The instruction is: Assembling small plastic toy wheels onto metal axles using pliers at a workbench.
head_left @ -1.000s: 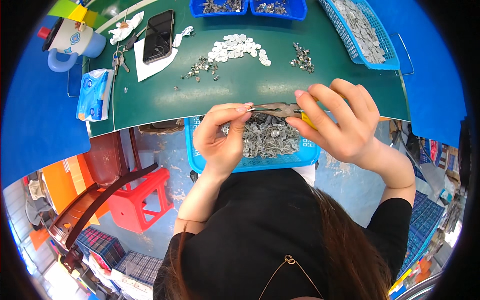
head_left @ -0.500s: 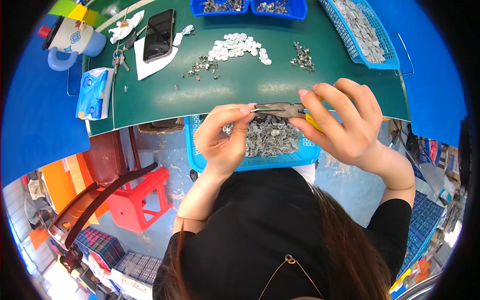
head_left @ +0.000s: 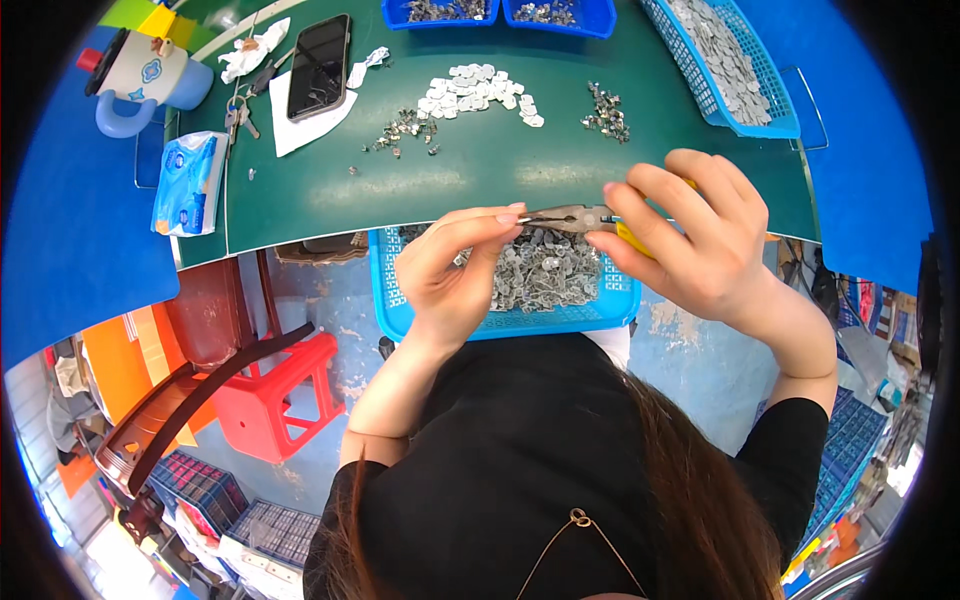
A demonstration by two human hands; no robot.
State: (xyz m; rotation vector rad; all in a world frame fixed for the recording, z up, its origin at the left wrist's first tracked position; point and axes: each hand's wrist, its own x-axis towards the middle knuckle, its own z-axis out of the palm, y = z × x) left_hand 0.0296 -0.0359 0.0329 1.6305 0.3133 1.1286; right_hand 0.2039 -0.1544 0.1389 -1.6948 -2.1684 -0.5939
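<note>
My right hand (head_left: 690,235) is closed around the yellow handles of needle-nose pliers (head_left: 570,218). Their jaws point left and meet the fingertips of my left hand (head_left: 455,260). Thumb and forefinger of that hand pinch a small pale piece at the jaw tips, too small and covered to name. Both hands are above a blue plastic basket (head_left: 388,305) of small grey metal and clear-looking parts, at the table's near edge. On the green table (head_left: 300,205) lie a pile of flat white pieces (head_left: 470,90) and two small heaps of tiny metal bits (head_left: 605,115).
Two blue bins (head_left: 560,24) of small metal parts stand at the far edge, with a blue basket (head_left: 735,115) of flat grey pieces at far right. A phone (head_left: 318,70), keys (head_left: 238,115), tissue pack (head_left: 188,185) and mug (head_left: 150,75) sit left. A red stool (head_left: 265,400) stands below.
Both hands and the pliers have shifted slightly right. The plier jaws, parted before, look closer together now at my left fingertips.
</note>
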